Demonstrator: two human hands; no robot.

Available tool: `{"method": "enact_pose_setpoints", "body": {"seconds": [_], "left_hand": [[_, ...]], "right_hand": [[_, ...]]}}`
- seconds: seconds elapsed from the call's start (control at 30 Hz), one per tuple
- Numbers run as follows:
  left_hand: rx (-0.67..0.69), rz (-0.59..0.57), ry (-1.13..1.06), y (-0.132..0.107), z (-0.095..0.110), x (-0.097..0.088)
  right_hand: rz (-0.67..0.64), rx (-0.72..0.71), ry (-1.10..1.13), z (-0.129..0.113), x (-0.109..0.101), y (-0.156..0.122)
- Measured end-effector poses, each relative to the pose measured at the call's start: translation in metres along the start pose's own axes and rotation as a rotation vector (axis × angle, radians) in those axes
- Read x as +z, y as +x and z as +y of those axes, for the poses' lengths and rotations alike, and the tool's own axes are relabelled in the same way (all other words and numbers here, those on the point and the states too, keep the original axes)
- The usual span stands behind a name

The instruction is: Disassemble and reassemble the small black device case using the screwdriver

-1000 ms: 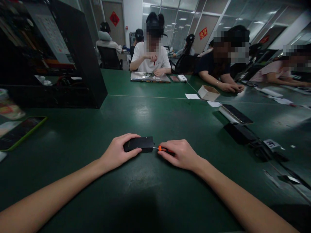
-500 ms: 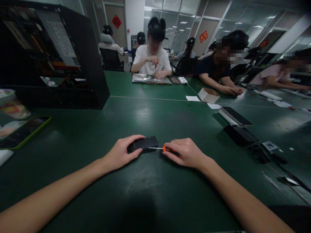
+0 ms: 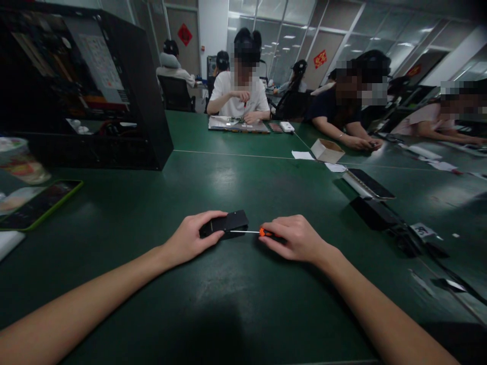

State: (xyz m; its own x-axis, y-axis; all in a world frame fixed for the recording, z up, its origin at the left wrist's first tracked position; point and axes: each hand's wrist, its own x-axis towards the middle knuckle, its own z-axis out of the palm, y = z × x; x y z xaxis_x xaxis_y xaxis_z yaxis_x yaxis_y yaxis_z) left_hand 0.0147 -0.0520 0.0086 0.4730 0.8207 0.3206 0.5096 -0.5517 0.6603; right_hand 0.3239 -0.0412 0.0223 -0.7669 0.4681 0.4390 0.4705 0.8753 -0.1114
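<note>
In the middle of the green table (image 3: 228, 284), my left hand (image 3: 194, 237) is closed around the left end of a flat black rectangular case (image 3: 236, 221). Its thumb lies along the near side and its fingers pass over the far side. My right hand (image 3: 294, 237) grips the orange-and-black handle of a screwdriver (image 3: 262, 232). The thin metal shaft points left and runs along the near edge of the case, close to my left thumb. Whether the tip touches or enters the case I cannot tell. The case looks slightly tilted, its right end raised.
A black computer tower (image 3: 148, 101) stands at the left, with a green-edged phone (image 3: 45, 205) and a plastic cup (image 3: 23, 159) before it. To the right lie a dark-topped device (image 3: 371, 183), a black adapter (image 3: 375, 212) with cables, and an open box (image 3: 327, 150). Co-workers sit across the table.
My right hand and the screwdriver have shifted slightly to the right, away from the case. The case's right end sits a little higher. My left hand keeps its hold.
</note>
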Motion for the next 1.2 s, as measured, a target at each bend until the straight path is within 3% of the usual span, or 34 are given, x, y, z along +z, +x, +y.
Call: {"method": "enact_pose_setpoints", "body": {"seconds": [0.37,0.77,1.2], "left_hand": [[0.004,0.003,0.017,0.0,-0.002,0.001],[-0.007,0.036,-0.073,0.001,0.002,0.002],[0.013,0.055,-0.052,0.0,0.005,0.001]], "right_hand": [[-0.015,0.046,-0.061,-0.019,0.015,0.007],[-0.122,0.193,0.128,-0.014,0.027,0.005],[-0.109,0.167,0.11,-0.015,0.029,0.006]]}}
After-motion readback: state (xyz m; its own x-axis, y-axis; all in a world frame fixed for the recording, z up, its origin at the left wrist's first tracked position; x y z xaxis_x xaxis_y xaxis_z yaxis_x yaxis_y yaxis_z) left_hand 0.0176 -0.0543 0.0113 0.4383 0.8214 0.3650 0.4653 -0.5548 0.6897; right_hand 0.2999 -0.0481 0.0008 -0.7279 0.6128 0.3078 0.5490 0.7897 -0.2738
